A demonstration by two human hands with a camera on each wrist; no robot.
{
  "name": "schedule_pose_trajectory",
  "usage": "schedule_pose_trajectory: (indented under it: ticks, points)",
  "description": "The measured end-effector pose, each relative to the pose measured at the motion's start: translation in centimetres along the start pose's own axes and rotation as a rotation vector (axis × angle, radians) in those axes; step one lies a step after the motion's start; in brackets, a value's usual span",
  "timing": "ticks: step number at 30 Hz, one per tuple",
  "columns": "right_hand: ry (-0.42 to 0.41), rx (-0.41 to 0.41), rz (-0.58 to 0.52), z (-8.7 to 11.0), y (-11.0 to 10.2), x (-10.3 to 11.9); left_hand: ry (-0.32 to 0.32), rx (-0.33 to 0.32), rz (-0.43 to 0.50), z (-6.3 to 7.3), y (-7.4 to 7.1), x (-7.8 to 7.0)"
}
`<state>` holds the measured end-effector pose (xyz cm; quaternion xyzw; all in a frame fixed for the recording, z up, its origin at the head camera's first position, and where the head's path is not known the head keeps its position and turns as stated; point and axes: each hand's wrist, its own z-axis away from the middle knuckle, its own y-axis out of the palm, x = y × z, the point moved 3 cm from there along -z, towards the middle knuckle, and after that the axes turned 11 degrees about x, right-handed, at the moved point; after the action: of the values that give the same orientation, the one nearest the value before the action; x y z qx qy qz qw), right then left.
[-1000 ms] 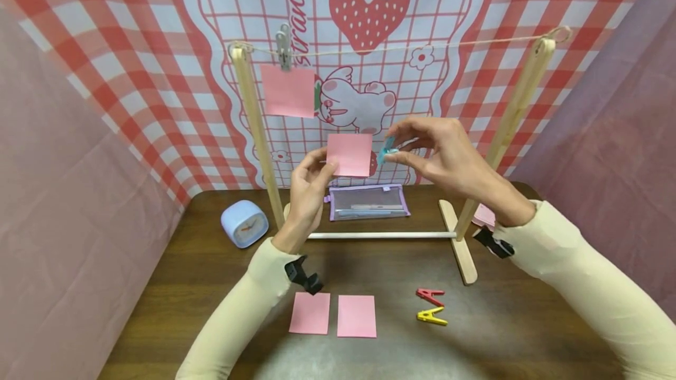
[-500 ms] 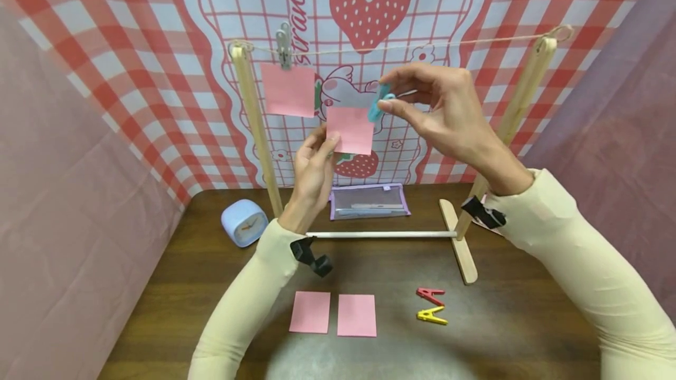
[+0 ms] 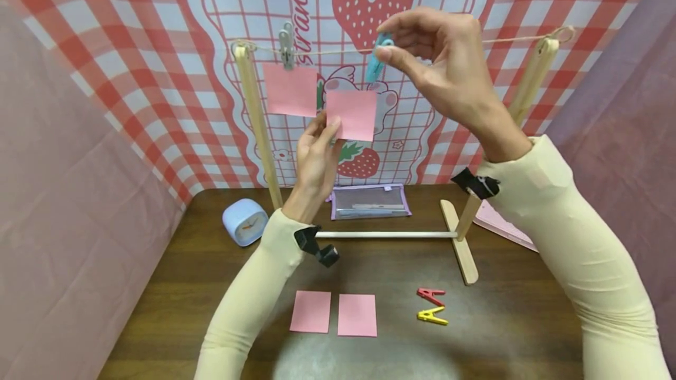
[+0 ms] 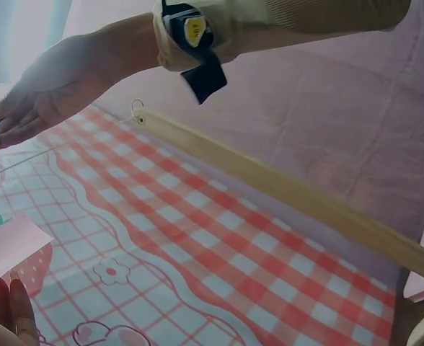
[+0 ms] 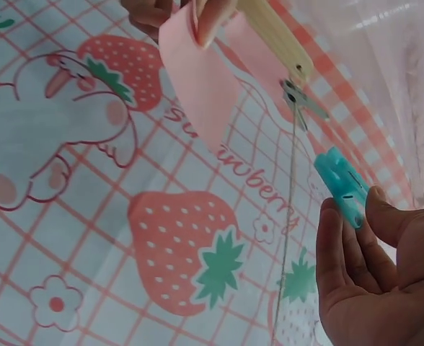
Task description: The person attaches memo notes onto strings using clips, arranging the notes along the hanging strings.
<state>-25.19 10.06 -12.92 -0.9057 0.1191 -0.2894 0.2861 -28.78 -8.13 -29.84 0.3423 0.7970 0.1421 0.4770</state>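
Observation:
Between thumb and fingers, my left hand (image 3: pixel 318 154) pinches a pink square of paper (image 3: pixel 352 115) by its left edge, below the string (image 3: pixel 338 52). My right hand (image 3: pixel 449 66) pinches a teal clothespin (image 5: pixel 342 186) by its handle end, up at the string's height and above the paper's right corner. The clothespin and the held paper are apart. To the left, a grey clothespin (image 3: pixel 287 46) fastens another pink paper (image 3: pixel 291 91) to the string. In the right wrist view the held paper (image 5: pixel 201 79) looks slightly curved.
Two pink papers (image 3: pixel 310 311) lie on the table (image 3: pixel 222 315), with a red clothespin (image 3: pixel 431 296) and a yellow clothespin (image 3: pixel 432 315) to their right. Wooden posts (image 3: pixel 256 122) carry the string. Behind the white rod (image 3: pixel 388 235) lies a mesh pouch (image 3: pixel 369 201); a blue clock (image 3: pixel 245 222) stands left.
Both hands have risen toward the string, the left with the paper, the right with the teal clothespin. The right hand climbed further, from beside the paper to above its corner.

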Motion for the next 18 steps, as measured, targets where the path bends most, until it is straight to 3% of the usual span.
schedule_pose_trajectory:
  ticks: [8,11,18]
  points:
    - [-0.002,-0.029,-0.023,-2.7,-0.5,0.6,0.032,0.029,0.025,-0.6,0.6,-0.6]
    - [0.031,-0.029,-0.043,-3.5,-0.4,0.8,0.041,0.036,0.04,-0.9,0.7,-0.7]
    - [0.042,-0.017,-0.002,-4.9,0.0,0.7,0.061,0.043,0.074,-1.3,1.0,-1.0]
